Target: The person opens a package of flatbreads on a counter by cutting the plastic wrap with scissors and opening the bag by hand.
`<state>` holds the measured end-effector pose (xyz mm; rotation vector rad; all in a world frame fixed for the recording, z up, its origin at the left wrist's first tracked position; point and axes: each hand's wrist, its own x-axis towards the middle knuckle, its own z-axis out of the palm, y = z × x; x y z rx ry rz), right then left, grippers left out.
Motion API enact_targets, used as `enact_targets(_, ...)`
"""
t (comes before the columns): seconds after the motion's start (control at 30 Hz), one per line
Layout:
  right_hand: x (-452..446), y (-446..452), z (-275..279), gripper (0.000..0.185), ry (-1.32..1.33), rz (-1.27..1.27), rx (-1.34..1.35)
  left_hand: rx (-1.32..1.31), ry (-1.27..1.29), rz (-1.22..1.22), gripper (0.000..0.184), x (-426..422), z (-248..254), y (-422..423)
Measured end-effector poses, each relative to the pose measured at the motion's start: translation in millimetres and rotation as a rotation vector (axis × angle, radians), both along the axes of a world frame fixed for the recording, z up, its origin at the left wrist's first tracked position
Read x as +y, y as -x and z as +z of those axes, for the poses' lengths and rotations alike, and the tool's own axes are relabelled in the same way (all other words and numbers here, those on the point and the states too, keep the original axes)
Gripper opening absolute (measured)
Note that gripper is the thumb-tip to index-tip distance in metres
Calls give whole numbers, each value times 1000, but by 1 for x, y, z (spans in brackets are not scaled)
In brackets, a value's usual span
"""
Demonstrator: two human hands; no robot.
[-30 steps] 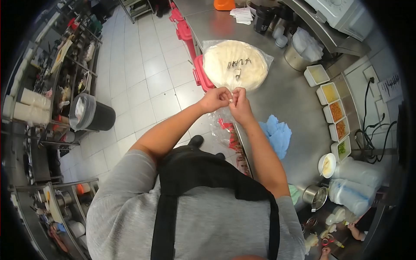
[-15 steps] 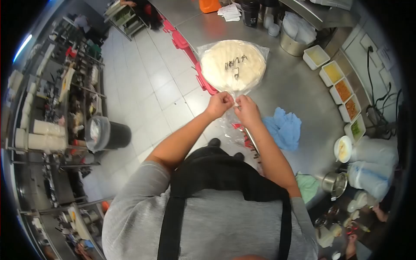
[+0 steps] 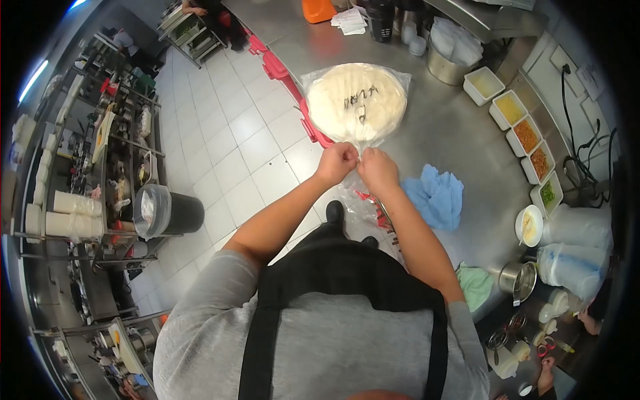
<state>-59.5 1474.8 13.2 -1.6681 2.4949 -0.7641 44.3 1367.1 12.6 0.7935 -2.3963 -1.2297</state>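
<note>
A clear plastic bag (image 3: pixel 358 107) lies on the steel counter near its edge, holding a stack of pale, round flat pieces that look like tortillas. Dark handwriting marks its top. At the gathered neck of the bag, my left hand (image 3: pixel 338 162) pinches the plastic from the left side. My right hand (image 3: pixel 377 171) grips the same neck from the right, its fingers closed and nearly touching the left ones. Below both hands, the loose end of the bag hangs over the counter edge. A blue cloth (image 3: pixel 435 197) lies crumpled to the right of my right hand.
White tubs (image 3: pixel 525 135) of chopped food line the counter's right side. A metal pot (image 3: pixel 448 65) with plastic bags stands behind them. Red handles (image 3: pixel 283 73) run along the counter edge. A black bin (image 3: pixel 175 210) stands left on the tiles. Other people's hands (image 3: pixel 545 373) show at lower right.
Both hands stay at the bag's neck, and the right fingers have shifted slightly, closing more around the plastic. The view has moved a little.
</note>
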Motion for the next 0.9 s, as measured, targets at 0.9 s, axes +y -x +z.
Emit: enact_targets(0.9,0,4,-9,11,58,126,176,-184,630,-385,21,-13,11,11)
